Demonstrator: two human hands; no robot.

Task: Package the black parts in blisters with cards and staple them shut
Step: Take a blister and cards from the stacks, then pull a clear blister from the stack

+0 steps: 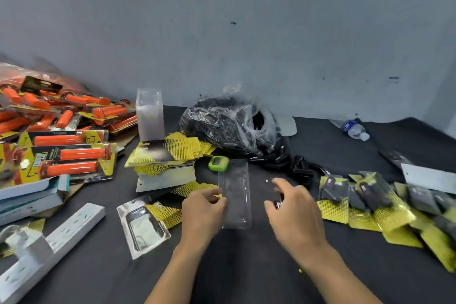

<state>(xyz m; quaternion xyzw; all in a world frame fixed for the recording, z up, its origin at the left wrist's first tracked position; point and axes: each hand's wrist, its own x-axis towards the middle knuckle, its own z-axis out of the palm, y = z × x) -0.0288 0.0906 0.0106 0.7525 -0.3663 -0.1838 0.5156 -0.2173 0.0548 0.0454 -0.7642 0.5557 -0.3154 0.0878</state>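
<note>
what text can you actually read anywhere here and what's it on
"PROTAPER", it seems, in yellow letters on the front orange grip pack; the print is soft, so this is not certain.
Yellow card beside the left hand: a logo, too blurred to read.
Water bottle: the blue label is too small to read.
Finished packs on the right: white print, blurred.
Black card on the orange pile: unreadable.

Only one camera here, worn on the person's head: wide-angled, looking forward and down across the dark table (246, 274) toward the grey wall (271, 44), close above the left hand (203, 207) and right hand (296, 215).
</note>
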